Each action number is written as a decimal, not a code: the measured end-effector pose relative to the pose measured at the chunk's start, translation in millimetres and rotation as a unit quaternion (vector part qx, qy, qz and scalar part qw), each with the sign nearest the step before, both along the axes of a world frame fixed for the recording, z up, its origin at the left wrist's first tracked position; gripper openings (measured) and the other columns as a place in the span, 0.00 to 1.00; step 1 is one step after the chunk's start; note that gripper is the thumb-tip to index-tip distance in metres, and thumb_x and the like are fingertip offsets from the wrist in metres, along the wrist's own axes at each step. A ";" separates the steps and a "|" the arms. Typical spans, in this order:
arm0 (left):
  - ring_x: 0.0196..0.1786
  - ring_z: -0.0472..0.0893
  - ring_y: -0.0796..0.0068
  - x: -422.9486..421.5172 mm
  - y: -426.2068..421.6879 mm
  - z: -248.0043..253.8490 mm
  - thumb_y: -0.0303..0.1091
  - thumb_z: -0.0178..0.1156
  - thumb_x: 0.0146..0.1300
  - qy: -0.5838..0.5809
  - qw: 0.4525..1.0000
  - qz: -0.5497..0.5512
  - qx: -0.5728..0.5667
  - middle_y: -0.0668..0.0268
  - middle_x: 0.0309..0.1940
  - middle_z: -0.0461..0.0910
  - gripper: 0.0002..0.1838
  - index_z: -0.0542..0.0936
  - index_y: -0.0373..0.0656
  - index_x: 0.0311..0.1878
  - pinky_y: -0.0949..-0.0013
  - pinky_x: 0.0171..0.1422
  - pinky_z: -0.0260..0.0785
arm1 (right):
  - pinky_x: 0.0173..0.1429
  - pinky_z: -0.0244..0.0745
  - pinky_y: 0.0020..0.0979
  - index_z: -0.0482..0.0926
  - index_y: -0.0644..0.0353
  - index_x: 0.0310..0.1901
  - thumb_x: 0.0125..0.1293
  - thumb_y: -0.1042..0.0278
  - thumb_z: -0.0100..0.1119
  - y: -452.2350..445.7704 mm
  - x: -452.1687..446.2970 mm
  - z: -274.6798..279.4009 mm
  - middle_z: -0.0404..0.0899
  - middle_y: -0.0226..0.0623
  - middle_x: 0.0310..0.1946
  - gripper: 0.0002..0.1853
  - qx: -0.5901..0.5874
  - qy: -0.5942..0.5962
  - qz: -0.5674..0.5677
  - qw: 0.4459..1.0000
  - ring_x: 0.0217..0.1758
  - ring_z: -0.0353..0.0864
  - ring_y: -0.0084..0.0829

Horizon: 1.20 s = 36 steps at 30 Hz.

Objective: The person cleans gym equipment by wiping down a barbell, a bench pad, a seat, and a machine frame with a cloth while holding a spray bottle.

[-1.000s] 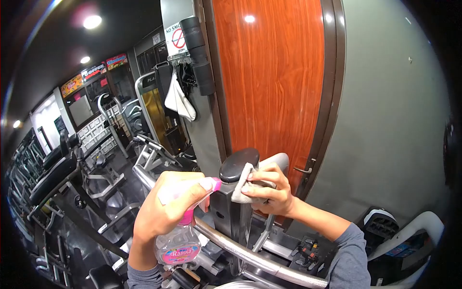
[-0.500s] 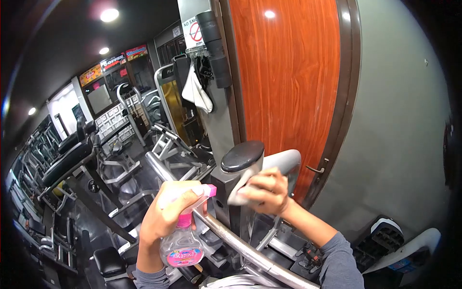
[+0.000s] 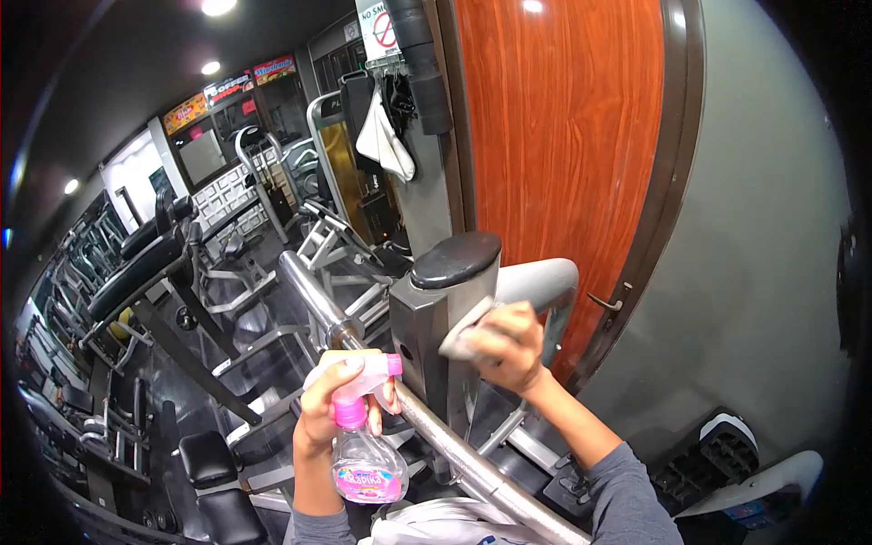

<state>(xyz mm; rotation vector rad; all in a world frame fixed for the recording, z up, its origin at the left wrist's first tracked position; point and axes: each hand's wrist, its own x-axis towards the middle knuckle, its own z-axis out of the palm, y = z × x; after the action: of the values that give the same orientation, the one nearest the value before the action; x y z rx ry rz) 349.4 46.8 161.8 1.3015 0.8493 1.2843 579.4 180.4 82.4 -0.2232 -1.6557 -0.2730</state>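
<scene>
My left hand (image 3: 329, 392) is wrapped round the neck of a clear spray bottle (image 3: 368, 454) with a pink collar, pink nozzle and a "Rapika" label. The bottle stands upright in front of a silver barbell (image 3: 436, 427). My right hand (image 3: 513, 350), slightly blurred, is closed on a folded whitish cloth (image 3: 468, 334). The cloth is beside the grey metal upright (image 3: 421, 318) with a black oval pad (image 3: 457, 260) on top; whether it touches the metal I cannot tell.
Behind the upright are a curved light-grey frame tube (image 3: 545, 277) and a wooden door (image 3: 559, 136) with a handle. A white cloth (image 3: 386, 136) hangs on the pillar. Gym machines fill the left, with a black padded seat (image 3: 207, 459) nearby. An aerobic step (image 3: 718, 454) leans at right.
The view has shifted, so the upright and pad appear higher. My left hand and the bottle have moved slightly right in the picture. Both hands keep their hold.
</scene>
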 end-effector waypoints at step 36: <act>0.12 0.77 0.61 4.3 14.6 -50.1 0.52 0.46 0.69 -0.101 0.993 -0.057 -0.014 0.40 0.24 0.80 0.32 0.76 0.22 0.32 0.67 0.17 0.72 | 0.50 0.77 0.40 0.79 0.53 0.51 0.46 0.79 0.68 -28.2 -15.1 -47.1 0.75 0.39 0.48 0.26 -0.176 0.098 -0.046 0.978 0.48 0.79 0.42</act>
<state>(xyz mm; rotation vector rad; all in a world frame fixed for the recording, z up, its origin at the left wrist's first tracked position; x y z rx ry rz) 353.7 61.4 111.7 1.1578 0.6402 1.2844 564.2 152.2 35.3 -0.5779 -1.4903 -0.0219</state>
